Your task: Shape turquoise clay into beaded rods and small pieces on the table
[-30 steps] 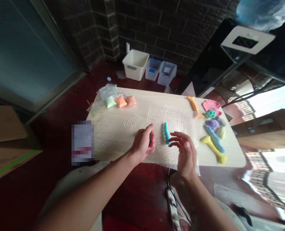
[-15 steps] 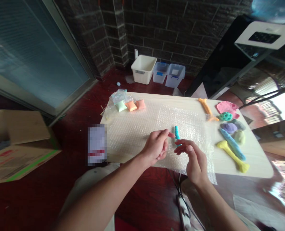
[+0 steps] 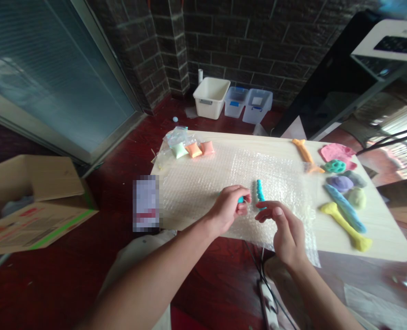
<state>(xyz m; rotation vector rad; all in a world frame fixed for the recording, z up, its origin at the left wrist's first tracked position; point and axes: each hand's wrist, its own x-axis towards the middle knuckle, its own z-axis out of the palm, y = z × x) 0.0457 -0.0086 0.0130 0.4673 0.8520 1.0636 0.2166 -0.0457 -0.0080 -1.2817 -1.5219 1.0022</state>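
A short row of small turquoise clay balls (image 3: 259,188) lies on a sheet of bubble wrap (image 3: 196,183) near the middle of the table. My left hand (image 3: 231,206) is closed, its fingers curled round a turquoise lump of clay (image 3: 240,200) that shows partly between them. It hovers just left of the row. My right hand (image 3: 286,229) is at the near end of the row, fingers stretched and bent a little, thumb apart, nothing visible in it. Its fingertips cover the row's lower end; whether they touch it I cannot tell.
Along the table's right side lie a yellow bone-shaped piece (image 3: 346,227), a blue roll (image 3: 344,208), an orange piece (image 3: 306,156) and several coloured lumps. Clay packets (image 3: 193,150) sit at the back left. A cardboard box (image 3: 34,206) stands left; plastic bins (image 3: 212,98) are behind.
My left hand's index finger, stretched toward the row before, is now curled in, and turquoise clay shows in that hand. The view has shifted slightly; my right hand keeps its pose.
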